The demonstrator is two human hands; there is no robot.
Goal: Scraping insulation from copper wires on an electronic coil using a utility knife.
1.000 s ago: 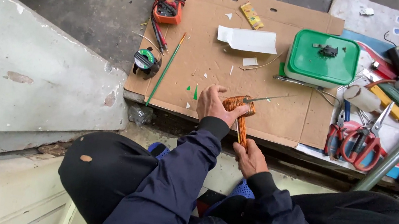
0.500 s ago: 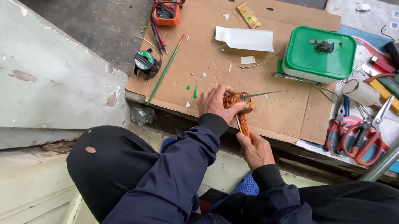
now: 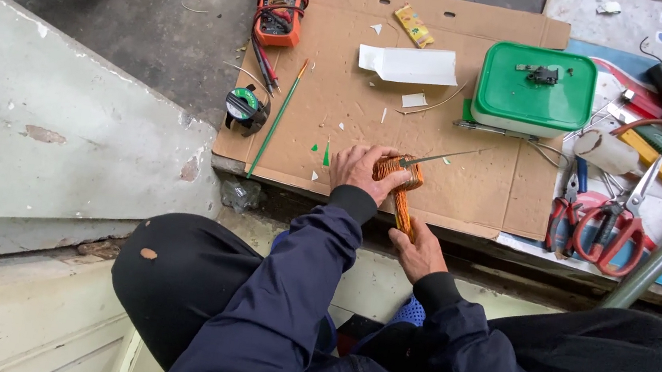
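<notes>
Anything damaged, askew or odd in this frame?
Small oddities only. The trousers have a small hole over the left knee. Green and white scraps litter the cardboard sheet. The left hand and right hand hold a copper wire coil normally.

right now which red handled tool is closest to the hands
The red pliers at the cardboard's right edge; the red scissors lie just beyond them, farther right.
</notes>
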